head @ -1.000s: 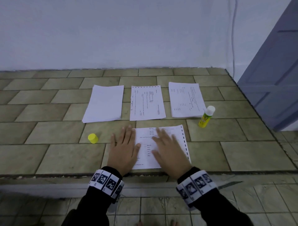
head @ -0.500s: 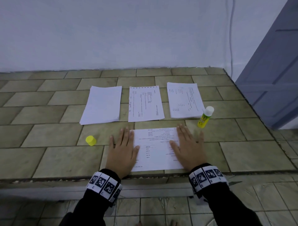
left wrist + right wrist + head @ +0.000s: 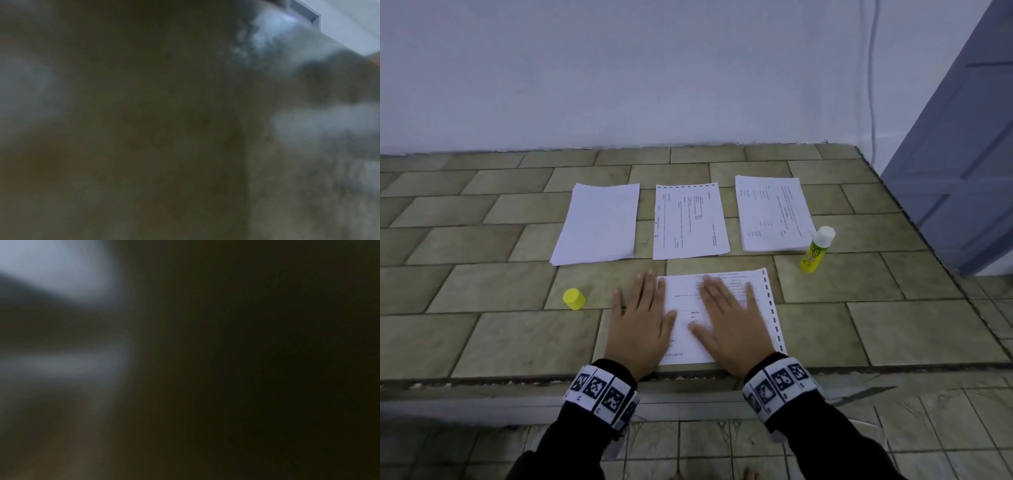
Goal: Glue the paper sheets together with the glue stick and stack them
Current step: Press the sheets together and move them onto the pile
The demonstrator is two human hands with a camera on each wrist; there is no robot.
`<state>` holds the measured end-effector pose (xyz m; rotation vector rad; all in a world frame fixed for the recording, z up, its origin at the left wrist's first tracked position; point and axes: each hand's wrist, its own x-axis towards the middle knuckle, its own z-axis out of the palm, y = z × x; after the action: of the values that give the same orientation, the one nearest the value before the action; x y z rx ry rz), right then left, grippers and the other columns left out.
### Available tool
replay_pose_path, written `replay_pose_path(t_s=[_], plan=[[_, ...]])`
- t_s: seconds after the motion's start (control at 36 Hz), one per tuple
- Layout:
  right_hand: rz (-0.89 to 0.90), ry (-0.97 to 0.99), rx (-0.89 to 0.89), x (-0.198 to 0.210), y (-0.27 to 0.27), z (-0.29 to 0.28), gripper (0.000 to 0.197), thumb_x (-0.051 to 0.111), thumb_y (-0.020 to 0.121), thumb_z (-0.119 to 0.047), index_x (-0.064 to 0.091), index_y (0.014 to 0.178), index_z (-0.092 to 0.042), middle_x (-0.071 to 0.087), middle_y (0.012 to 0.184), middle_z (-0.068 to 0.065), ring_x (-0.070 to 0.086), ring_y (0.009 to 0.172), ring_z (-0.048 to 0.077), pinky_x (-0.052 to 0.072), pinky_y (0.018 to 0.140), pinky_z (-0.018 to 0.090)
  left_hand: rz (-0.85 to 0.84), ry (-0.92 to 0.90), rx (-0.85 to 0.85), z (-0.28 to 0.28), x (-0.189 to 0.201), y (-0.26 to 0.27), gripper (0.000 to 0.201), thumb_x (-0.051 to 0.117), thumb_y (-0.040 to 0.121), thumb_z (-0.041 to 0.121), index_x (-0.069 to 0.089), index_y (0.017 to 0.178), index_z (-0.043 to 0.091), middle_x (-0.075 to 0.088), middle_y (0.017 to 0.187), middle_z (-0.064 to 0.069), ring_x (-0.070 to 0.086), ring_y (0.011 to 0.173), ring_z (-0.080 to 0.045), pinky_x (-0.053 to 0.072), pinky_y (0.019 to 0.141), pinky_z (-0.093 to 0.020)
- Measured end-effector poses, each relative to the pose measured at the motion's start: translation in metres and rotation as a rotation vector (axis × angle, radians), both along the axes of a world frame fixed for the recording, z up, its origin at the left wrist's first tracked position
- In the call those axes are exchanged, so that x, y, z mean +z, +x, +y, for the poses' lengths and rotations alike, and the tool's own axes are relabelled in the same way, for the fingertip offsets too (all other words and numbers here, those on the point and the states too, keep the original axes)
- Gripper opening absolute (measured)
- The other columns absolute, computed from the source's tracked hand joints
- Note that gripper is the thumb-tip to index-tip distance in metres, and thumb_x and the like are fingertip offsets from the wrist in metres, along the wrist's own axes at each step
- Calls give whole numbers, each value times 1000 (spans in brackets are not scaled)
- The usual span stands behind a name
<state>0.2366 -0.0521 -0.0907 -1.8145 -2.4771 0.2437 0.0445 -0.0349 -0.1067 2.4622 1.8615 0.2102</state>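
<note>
A printed sheet (image 3: 688, 329) lies near the front edge of the tiled counter. My left hand (image 3: 640, 322) lies flat with straight fingers on its left edge. My right hand (image 3: 732, 318) presses flat on the sheet's middle, fingers spread. Behind it lie a blank paper pile (image 3: 599, 228), a printed sheet (image 3: 690, 221) and another printed pile (image 3: 772, 214). The uncapped yellow glue stick (image 3: 816, 250) stands upright at the right. Its yellow cap (image 3: 574, 298) sits left of my left hand. Both wrist views are dark and blurred.
The tiled counter (image 3: 482, 335) ends at a front ledge just below my wrists. A white wall runs along the back. A grey-blue door (image 3: 962, 154) stands at the right, beyond the counter's right edge.
My right hand has slid left from the sheet's right edge back onto its middle. My left hand has stayed on the left edge.
</note>
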Motion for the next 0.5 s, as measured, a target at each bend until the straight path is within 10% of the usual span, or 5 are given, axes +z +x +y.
replay_pose_path(t_s=[0.11,0.33,0.42,0.5], plan=[[-28,-14,-160,-1,49,1,87,-17,84,-67,-4,154,-17,-4,162,-5,-5,149,9,-8,116,51,-4,-13,0,0,0,-1,70,10,99,48,28,153,7,25,161,-13,19,150,-29,18,117,-59],[-49,8,-269,8,61,0,87,-10,92,-61,27,151,-9,24,159,5,17,148,21,-6,112,60,-2,-43,5,1,0,-1,71,7,99,49,25,154,8,20,162,-13,13,151,-28,15,118,-60],[14,54,-180,15,30,0,82,-6,95,-59,32,149,-9,29,157,7,25,146,25,1,115,60,1,-50,10,1,0,0,72,6,98,50,23,155,11,17,163,-11,12,152,-27,12,119,-59],[81,-8,15,15,-4,0,86,-15,88,-61,12,154,-12,7,162,2,1,149,17,-12,115,55,-13,-68,13,1,0,0,72,6,97,52,22,156,12,15,163,-9,10,152,-26,8,119,-58]])
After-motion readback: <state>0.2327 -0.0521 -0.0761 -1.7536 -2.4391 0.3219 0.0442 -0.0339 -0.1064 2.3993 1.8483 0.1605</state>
